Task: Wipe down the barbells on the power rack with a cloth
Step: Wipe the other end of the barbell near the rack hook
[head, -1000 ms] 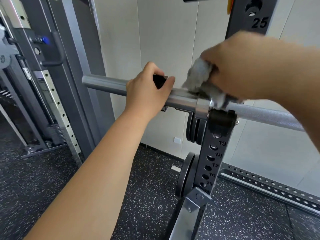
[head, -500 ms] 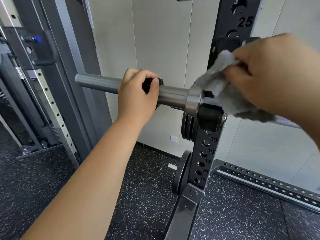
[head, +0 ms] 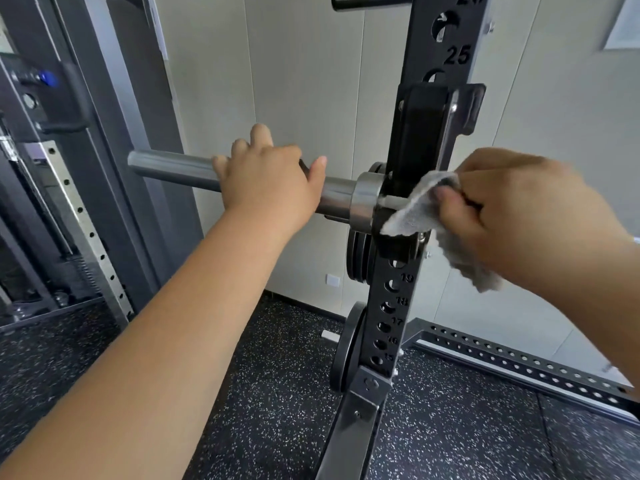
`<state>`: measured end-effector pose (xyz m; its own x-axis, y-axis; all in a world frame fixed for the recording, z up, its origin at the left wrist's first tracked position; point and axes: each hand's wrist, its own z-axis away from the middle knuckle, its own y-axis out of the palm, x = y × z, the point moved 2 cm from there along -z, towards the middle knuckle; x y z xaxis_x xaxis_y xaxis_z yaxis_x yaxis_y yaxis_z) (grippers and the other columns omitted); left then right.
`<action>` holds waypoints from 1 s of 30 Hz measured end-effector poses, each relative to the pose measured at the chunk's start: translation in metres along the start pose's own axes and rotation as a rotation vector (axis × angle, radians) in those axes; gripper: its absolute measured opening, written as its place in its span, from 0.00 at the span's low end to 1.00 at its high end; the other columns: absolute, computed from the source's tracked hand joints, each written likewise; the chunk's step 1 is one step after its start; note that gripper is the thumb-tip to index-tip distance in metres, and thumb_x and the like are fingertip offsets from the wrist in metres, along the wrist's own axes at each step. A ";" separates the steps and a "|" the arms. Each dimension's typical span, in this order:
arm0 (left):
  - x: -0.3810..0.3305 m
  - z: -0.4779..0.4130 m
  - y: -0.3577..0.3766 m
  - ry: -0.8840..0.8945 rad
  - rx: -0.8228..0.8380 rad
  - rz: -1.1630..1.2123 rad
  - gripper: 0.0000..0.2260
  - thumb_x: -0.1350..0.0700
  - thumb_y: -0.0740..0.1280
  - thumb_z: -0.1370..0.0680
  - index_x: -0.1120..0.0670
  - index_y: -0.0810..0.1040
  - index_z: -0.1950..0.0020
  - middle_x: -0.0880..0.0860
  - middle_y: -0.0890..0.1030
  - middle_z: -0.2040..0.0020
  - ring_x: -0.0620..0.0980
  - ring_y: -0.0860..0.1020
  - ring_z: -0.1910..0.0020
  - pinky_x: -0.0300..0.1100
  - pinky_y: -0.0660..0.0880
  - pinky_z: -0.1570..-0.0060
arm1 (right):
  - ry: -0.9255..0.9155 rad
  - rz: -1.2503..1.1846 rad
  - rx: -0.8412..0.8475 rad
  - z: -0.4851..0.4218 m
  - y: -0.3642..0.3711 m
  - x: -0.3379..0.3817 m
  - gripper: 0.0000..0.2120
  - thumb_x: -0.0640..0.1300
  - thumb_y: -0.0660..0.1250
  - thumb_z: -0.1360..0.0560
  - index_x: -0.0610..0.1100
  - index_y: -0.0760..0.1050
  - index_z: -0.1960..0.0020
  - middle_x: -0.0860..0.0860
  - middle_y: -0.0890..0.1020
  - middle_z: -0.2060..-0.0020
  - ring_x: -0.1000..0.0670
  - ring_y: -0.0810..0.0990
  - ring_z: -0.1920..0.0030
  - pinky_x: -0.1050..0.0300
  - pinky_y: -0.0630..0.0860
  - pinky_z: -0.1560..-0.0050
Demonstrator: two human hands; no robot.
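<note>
The left hand (head: 266,183) rests loose-fingered on the barbell (head: 166,167) — steadying it, apparently — while the right hand (head: 519,216) pinches the cloth (head: 412,211) against it.

A black power rack upright (head: 390,308) with numbered holes stands on the speckled black rubber floor (head: 277,410). Its hook (head: 417,133) carries the barbell (head: 173,168), whose steel sleeve sticks out to the left. On the upright's far side hang weight plates (head: 358,261). A perforated base rail (head: 519,358) runs off to the right along the floor.
</note>
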<state>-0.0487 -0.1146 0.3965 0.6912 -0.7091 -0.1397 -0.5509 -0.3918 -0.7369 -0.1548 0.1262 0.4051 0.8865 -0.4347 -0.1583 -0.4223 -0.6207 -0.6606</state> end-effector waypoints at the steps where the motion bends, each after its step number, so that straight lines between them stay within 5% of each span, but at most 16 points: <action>1: 0.000 0.001 0.002 0.010 -0.013 -0.017 0.23 0.35 0.53 0.18 0.48 0.82 0.43 0.55 0.74 0.39 0.62 0.73 0.42 0.57 0.66 0.41 | -0.024 -0.015 -0.038 0.001 0.001 -0.002 0.21 0.53 0.55 0.19 0.44 0.80 0.61 0.50 0.82 0.56 0.45 0.80 0.65 0.55 0.76 0.65; 5: -0.009 0.004 0.007 0.010 -0.021 -0.039 0.22 0.40 0.52 0.17 0.52 0.77 0.40 0.53 0.75 0.37 0.61 0.72 0.39 0.57 0.64 0.41 | -0.136 -0.205 0.001 -0.004 0.017 0.008 0.16 0.44 0.58 0.20 0.45 0.83 0.43 0.49 0.83 0.44 0.48 0.83 0.55 0.61 0.74 0.56; 9: -0.019 0.007 0.014 0.059 -0.065 0.084 0.17 0.46 0.53 0.16 0.53 0.75 0.36 0.52 0.77 0.33 0.58 0.69 0.30 0.59 0.61 0.32 | -0.181 -0.382 0.201 -0.010 0.008 0.010 0.23 0.28 0.60 0.24 0.46 0.83 0.39 0.49 0.84 0.44 0.72 0.78 0.61 0.77 0.74 0.63; 11: -0.024 0.010 0.015 0.184 -0.094 0.163 0.16 0.50 0.52 0.15 0.50 0.74 0.32 0.50 0.77 0.31 0.56 0.67 0.24 0.59 0.55 0.27 | -0.123 -0.340 0.268 -0.007 0.002 0.003 0.21 0.32 0.58 0.25 0.50 0.84 0.47 0.51 0.85 0.52 0.61 0.82 0.65 0.61 0.81 0.68; 13: -0.030 0.012 0.011 0.297 -0.068 0.221 0.17 0.51 0.50 0.14 0.48 0.75 0.33 0.52 0.82 0.39 0.58 0.74 0.31 0.55 0.60 0.28 | -0.062 -0.255 0.224 -0.004 -0.005 -0.005 0.17 0.42 0.57 0.27 0.53 0.84 0.54 0.54 0.84 0.59 0.53 0.83 0.63 0.52 0.82 0.63; 15: -0.035 0.012 0.009 0.339 0.020 0.327 0.16 0.50 0.50 0.13 0.48 0.76 0.36 0.52 0.83 0.52 0.59 0.78 0.46 0.50 0.71 0.43 | -0.025 -0.232 0.174 -0.003 -0.006 -0.008 0.13 0.41 0.60 0.26 0.52 0.83 0.55 0.54 0.84 0.59 0.50 0.82 0.59 0.51 0.80 0.59; 17: -0.036 0.010 0.005 0.311 0.105 0.467 0.15 0.48 0.52 0.12 0.46 0.77 0.36 0.48 0.79 0.57 0.55 0.77 0.54 0.48 0.70 0.56 | -0.101 -0.312 0.158 -0.005 -0.002 0.000 0.14 0.35 0.61 0.24 0.48 0.83 0.50 0.50 0.84 0.55 0.50 0.80 0.55 0.52 0.77 0.55; 21: -0.048 0.003 -0.004 0.262 0.176 0.551 0.20 0.45 0.49 0.12 0.46 0.80 0.36 0.48 0.82 0.49 0.53 0.78 0.47 0.45 0.71 0.51 | -0.227 -0.397 0.238 -0.011 0.010 0.011 0.18 0.35 0.54 0.24 0.39 0.82 0.46 0.44 0.84 0.49 0.46 0.78 0.51 0.51 0.72 0.46; 25: -0.064 0.003 -0.001 0.244 0.224 0.304 0.27 0.43 0.47 0.13 0.52 0.75 0.63 0.54 0.77 0.64 0.59 0.77 0.57 0.48 0.68 0.59 | -0.157 -0.241 0.267 -0.004 0.003 -0.010 0.22 0.46 0.48 0.25 0.47 0.82 0.54 0.53 0.83 0.55 0.50 0.78 0.53 0.51 0.77 0.52; 28: -0.065 0.000 0.006 0.220 0.224 0.295 0.25 0.46 0.48 0.14 0.55 0.79 0.58 0.56 0.78 0.62 0.61 0.76 0.57 0.48 0.66 0.61 | -0.053 -0.172 0.198 0.009 -0.012 -0.021 0.20 0.49 0.46 0.26 0.48 0.76 0.62 0.54 0.77 0.67 0.48 0.76 0.62 0.52 0.74 0.64; 30: -0.062 0.000 0.011 0.241 0.164 0.278 0.26 0.46 0.45 0.17 0.54 0.81 0.53 0.56 0.80 0.60 0.60 0.77 0.57 0.48 0.66 0.63 | -0.058 -0.158 0.138 0.012 -0.013 -0.018 0.14 0.46 0.52 0.25 0.49 0.76 0.59 0.53 0.79 0.66 0.48 0.76 0.64 0.55 0.72 0.65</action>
<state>-0.0976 -0.0750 0.3974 0.3862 -0.8996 -0.2039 -0.6060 -0.0808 -0.7913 -0.1628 0.1500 0.4079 0.9509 -0.2979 -0.0843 -0.2506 -0.5808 -0.7745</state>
